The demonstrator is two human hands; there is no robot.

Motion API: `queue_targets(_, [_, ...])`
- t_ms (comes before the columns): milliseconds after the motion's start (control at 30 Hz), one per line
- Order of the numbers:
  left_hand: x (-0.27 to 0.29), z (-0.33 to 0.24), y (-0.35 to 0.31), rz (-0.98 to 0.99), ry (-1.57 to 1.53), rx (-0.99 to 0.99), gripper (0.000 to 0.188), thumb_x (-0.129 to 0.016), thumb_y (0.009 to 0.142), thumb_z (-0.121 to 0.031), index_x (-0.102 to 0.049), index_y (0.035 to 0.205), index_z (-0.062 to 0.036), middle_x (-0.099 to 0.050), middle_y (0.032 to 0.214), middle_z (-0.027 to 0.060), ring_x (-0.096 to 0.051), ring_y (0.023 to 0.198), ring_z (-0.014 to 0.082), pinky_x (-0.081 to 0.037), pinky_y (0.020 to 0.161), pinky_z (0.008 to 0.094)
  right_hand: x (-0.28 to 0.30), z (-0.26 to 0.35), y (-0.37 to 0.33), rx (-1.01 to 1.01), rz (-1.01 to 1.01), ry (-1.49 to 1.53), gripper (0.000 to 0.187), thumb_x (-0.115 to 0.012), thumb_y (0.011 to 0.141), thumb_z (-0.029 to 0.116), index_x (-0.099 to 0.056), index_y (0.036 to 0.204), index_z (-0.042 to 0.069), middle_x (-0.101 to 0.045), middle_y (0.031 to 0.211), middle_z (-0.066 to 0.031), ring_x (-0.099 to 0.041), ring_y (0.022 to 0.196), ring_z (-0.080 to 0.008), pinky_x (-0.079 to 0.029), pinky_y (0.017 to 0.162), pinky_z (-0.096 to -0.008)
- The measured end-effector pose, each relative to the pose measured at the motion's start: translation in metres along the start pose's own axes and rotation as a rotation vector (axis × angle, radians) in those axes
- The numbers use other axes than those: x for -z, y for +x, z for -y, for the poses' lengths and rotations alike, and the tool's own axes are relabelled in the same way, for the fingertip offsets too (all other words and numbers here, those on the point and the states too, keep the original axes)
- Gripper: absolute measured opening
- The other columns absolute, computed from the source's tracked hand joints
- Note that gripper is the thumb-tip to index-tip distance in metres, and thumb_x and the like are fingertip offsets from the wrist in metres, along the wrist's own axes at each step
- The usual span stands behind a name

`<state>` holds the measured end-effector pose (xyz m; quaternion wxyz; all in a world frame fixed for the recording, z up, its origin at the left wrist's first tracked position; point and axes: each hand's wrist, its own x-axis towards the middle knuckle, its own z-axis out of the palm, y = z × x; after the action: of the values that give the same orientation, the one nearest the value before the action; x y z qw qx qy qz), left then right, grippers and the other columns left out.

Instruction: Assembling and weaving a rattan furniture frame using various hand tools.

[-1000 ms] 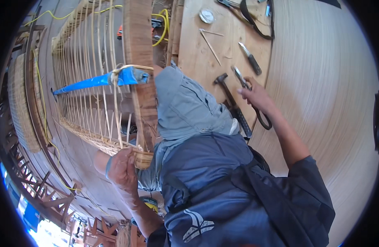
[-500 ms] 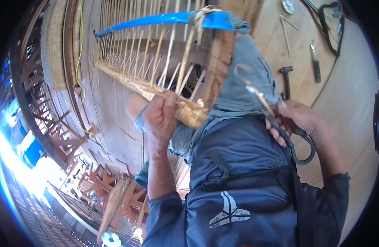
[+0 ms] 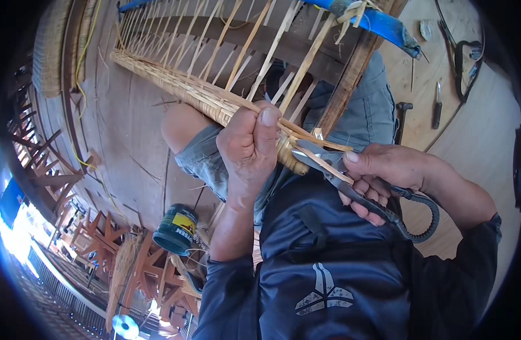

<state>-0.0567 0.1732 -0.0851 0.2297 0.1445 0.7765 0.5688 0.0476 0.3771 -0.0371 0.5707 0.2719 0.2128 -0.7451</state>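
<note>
A rattan panel with upright stakes has a woven edge (image 3: 175, 79) running down toward my lap. My left hand (image 3: 248, 139) is closed at the near end of that edge, its thumb pressing a flat rattan strip (image 3: 322, 143) against the weave. My right hand (image 3: 379, 178) grips dark-handled pruning shears (image 3: 351, 192) with a looped strap. Their metal blades lie beside the near end of the weave, against the loose strip ends. Whether the blades are closed through a strip, I cannot tell. The strip's tip reaches my right thumb.
A wooden bar (image 3: 356, 73) and a blue-wrapped rail (image 3: 379, 25) frame the panel. To the right on the board lie a knife (image 3: 437, 107), a hammer (image 3: 403, 116) and a black strap (image 3: 461, 68). A green can (image 3: 175, 229) stands at left, near a yellow cord (image 3: 79, 136).
My right hand has brought the shears left to the near end of the weave. My left hand and the panel have shifted right. The green can shows more fully.
</note>
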Motion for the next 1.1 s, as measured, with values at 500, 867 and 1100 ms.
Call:
queue_targets(500, [0.001,0.007,0.006,0.003,-0.006,0.034,0.019,-0.056,0.092,-0.019,-0.060,0.082,-0.0032,-0.059,0.070,0.0066,-0.055,0.054,0.0181,-0.044,0.053,0.0286,0.004,0.005,0.009,-0.081,-0.115,0.239,0.064,-0.035,0.094,0.055,-0.057,0.086,-0.005,-0.060,0.064,-0.0109,-0.062,0.049,-0.0154,-0.053,0.043,-0.0244])
queue_targets(867, [0.002,0.008,0.008,0.026,-0.045,0.048,0.016,-0.058,0.090,-0.017,-0.062,0.084,-0.0029,-0.061,0.071,0.0070,-0.056,0.056,0.0172,-0.045,0.055,0.0274,0.013,0.008,0.012,-0.109,-0.064,0.260,0.067,-0.035,0.093,0.057,-0.057,0.084,-0.006,-0.060,0.063,-0.0117,-0.061,0.048,-0.0153,-0.053,0.042,-0.0245])
queue_targets(1100, [0.004,0.005,0.006,0.042,-0.052,0.069,0.019,-0.055,0.092,-0.018,-0.060,0.084,-0.0021,-0.060,0.070,0.0049,-0.055,0.055,0.0122,-0.044,0.054,0.0246,0.003,0.009,0.010,-0.082,-0.095,0.277,0.068,-0.035,0.092,0.060,-0.056,0.082,-0.004,-0.059,0.062,-0.0110,-0.059,0.046,-0.0147,-0.051,0.040,-0.0242])
